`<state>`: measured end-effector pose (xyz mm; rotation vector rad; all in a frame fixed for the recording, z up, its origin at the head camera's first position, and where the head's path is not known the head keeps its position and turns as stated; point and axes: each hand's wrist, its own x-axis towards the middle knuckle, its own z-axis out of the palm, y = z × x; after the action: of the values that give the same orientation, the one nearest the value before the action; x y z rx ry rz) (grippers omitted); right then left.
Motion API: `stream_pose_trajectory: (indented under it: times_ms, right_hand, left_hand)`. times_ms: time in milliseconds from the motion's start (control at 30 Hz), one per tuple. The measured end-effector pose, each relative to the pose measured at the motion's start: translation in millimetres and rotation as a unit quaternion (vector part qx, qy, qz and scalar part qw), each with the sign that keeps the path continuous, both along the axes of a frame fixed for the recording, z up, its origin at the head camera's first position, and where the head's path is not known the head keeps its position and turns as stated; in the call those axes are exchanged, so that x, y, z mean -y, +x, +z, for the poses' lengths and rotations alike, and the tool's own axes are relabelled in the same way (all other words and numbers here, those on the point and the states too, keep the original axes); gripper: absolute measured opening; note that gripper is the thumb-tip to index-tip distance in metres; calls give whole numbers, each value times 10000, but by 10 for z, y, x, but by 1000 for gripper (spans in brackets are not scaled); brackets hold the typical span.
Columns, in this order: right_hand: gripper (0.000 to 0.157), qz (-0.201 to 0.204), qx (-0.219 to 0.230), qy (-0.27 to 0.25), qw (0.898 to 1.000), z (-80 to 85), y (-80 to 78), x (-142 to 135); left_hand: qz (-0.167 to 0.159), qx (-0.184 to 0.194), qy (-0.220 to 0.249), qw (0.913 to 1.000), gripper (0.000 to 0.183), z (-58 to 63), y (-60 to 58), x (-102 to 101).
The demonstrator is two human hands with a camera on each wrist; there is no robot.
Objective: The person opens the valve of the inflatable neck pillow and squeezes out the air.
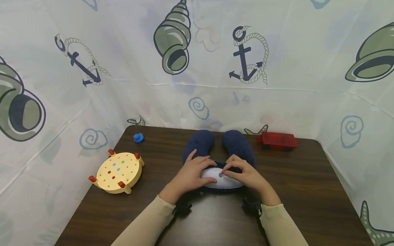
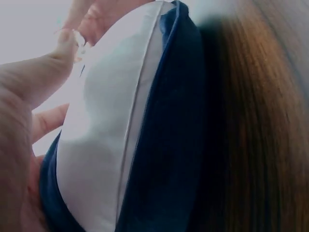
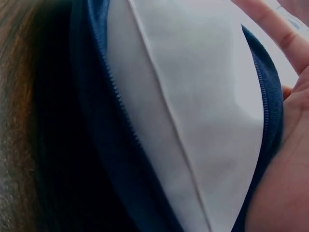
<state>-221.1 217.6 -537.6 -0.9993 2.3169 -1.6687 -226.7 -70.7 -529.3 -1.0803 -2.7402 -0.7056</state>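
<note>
A navy U-shaped neck pillow [image 1: 235,143] lies on the table with its curved middle toward the person. Its cover is unzipped there, and the zipper teeth [image 3: 118,94] show beside a smooth white inner bladder [image 2: 111,96]. A small round valve [image 1: 220,174] sits on top of the bladder. My right hand [image 1: 246,173] pinches at this valve with thumb and index fingertips. Across the left part of the bladder rests my left hand [image 1: 192,173], fingers spread over the far side and thumb on the near side. The right wrist view hides the valve.
To the left stands a round yellow pegboard toy [image 1: 118,172] with red-tipped posts. A small blue knobbed piece [image 1: 138,137] lies behind it. At the back right is a red toy vehicle [image 1: 278,140]. Patterned cloth [image 1: 215,106] hangs around the table's back and sides.
</note>
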Motion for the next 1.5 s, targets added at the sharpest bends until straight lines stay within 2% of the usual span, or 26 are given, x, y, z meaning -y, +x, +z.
stream_pose_trajectory:
  times_ms: [167,333,533,667,767,867,1100,1200,1367,1500]
  right_hand:
    - [15,-30,-142,104,9998,-7,11,22]
    - [11,-224,-268,403,9986,43,36,51]
    - [19,-526,-1361,803,9860,135,75,137]
    - [28,-403,-1711,721,9818,182,104,195]
    - [29,-232,-1666,828,9823,192,114,211]
    - [29,-127,-1396,850,9865,167,102,198]
    - [18,24,-990,334,9945,43,45,170]
    - [20,-34,-963,391,9946,21,37,173]
    - [27,-344,-1088,769,9905,23,53,180]
    - [25,-470,-936,655,9923,-16,49,155]
  left_hand:
    - [219,-291,-365,9987,63,22,78,-67]
    - [391,-309,-535,9973,66,3,107,-115]
    - [431,-323,-491,9973,64,-26,91,-117]
    - [335,-329,-369,9982,63,-53,75,-105]
    - [249,-255,-265,9990,63,-65,63,-98]
    - [176,-103,-103,9997,64,-72,44,-92]
    - [28,97,272,9996,63,-102,-15,-73]
    - [-5,91,277,9996,61,-109,-20,-67]
    - [-32,107,264,9996,57,-119,-24,-63]
    - [-106,135,333,9993,56,-130,-32,-61]
